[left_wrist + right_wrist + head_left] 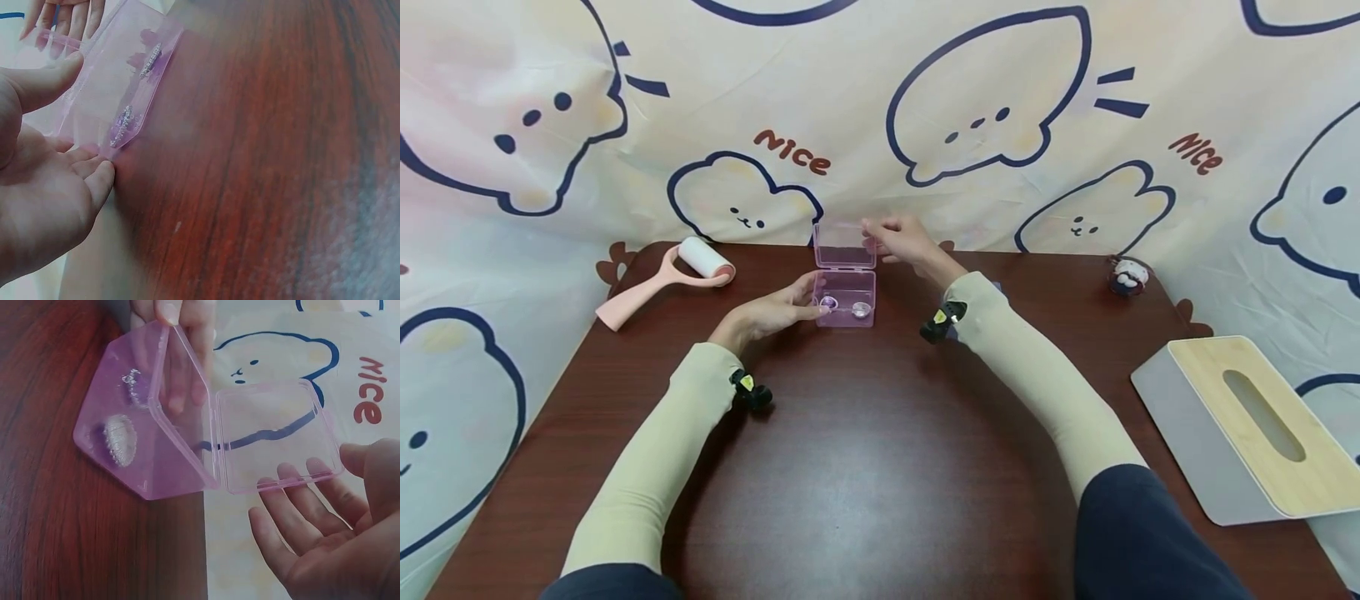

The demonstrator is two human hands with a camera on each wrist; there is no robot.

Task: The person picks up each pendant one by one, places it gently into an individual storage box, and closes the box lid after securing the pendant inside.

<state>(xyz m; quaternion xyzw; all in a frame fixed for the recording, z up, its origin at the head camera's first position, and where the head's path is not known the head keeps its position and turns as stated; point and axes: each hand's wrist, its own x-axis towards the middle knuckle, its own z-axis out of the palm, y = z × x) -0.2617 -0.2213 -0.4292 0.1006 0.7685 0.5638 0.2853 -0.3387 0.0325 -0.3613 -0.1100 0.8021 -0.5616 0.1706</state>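
A small see-through pink plastic box (853,287) stands on the table toward the back, its hinged lid (269,419) raised. Inside lie two small sparkling ornaments, one whitish and rimmed with beads (120,440), the other purple (828,302); their exact kind cannot be told. My left hand (771,312) grips the box from its left side, thumb near the front and fingers around the far side. At the lid's right edge, my right hand (910,242) holds the lid between thumb and fingers, with several fingertips seen through the clear plastic.
On the back left lies a lint roller (703,257) with a pink handle. A small round trinket (1127,277) sits at the back right, and a tissue box (1210,392) with a wooden top stands at the right edge. A printed cloth (865,100) hangs behind the table.
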